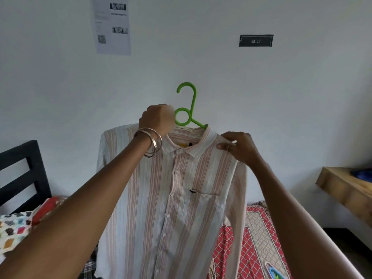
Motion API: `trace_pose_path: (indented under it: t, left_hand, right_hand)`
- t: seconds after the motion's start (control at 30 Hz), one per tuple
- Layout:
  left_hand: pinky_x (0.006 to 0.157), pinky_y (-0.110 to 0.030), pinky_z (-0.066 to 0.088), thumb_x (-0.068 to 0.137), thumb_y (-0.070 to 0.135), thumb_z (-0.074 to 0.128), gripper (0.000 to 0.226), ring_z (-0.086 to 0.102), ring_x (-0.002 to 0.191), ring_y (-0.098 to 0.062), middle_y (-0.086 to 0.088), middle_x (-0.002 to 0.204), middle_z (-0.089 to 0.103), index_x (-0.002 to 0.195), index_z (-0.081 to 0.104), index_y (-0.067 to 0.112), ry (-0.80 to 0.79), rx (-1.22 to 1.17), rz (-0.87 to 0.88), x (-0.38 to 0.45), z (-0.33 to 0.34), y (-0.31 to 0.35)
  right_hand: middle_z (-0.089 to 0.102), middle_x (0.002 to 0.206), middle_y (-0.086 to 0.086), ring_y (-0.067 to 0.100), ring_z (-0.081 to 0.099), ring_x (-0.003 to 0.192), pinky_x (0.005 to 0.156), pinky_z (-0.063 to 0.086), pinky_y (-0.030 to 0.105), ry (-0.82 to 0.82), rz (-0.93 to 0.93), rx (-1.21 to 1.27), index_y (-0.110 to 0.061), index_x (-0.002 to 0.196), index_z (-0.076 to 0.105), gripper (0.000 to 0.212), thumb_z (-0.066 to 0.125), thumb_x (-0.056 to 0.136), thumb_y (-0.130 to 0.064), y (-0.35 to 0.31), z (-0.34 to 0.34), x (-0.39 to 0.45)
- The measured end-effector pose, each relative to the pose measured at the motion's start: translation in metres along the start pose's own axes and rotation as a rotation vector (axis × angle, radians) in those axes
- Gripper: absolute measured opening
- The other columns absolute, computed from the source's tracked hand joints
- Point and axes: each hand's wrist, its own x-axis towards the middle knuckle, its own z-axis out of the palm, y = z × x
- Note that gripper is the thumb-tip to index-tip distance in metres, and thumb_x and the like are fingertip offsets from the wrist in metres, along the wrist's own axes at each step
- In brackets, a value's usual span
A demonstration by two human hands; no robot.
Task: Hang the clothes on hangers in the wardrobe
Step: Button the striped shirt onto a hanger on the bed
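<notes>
She's holding the pale pink-and-white striped button-up shirt [177, 198] up before the wall, left hand [156, 120] gripping the bright green plastic hanger [186, 109] at its neck, right hand [238, 147] pinching the shoulder seam, which I'd say wants tugging square over the hanger's arm.

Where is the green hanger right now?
In the head view, the green hanger is up in the middle, against the white wall, poking out of the striped shirt collar. The left hand grips it, with the right hand just right.
</notes>
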Motion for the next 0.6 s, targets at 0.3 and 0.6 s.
trace_pose_path:
  t: [0.3,0.6]
  left_hand:
    - [0.08,-0.043,0.055,0.063,0.04,0.05,0.042,0.067,0.088,-0.025,0.001,0.096,0.07,0.09,0.072,0.017,-0.064,-0.065,0.008,-0.012,0.02,0.013]
    - [0.079,-0.038,0.056,0.055,0.058,0.042,0.07,0.067,0.088,-0.021,0.002,0.1,0.069,0.101,0.072,0.015,-0.051,-0.294,0.176,-0.016,0.026,0.087]
  right_hand:
    - [0.073,0.101,0.002,0.018,0.066,0.102,0.096,0.052,0.035,-0.3,0.181,0.221,-0.01,0.111,0.071,0.024,0.053,0.096,-0.004,0.012,-0.047,-0.026]
    - [0.068,0.093,-0.009,0.005,0.062,0.087,0.08,0.041,0.005,-0.051,0.075,-0.126,-0.022,0.122,0.063,0.043,0.075,0.081,-0.031,-0.06,-0.097,-0.053]
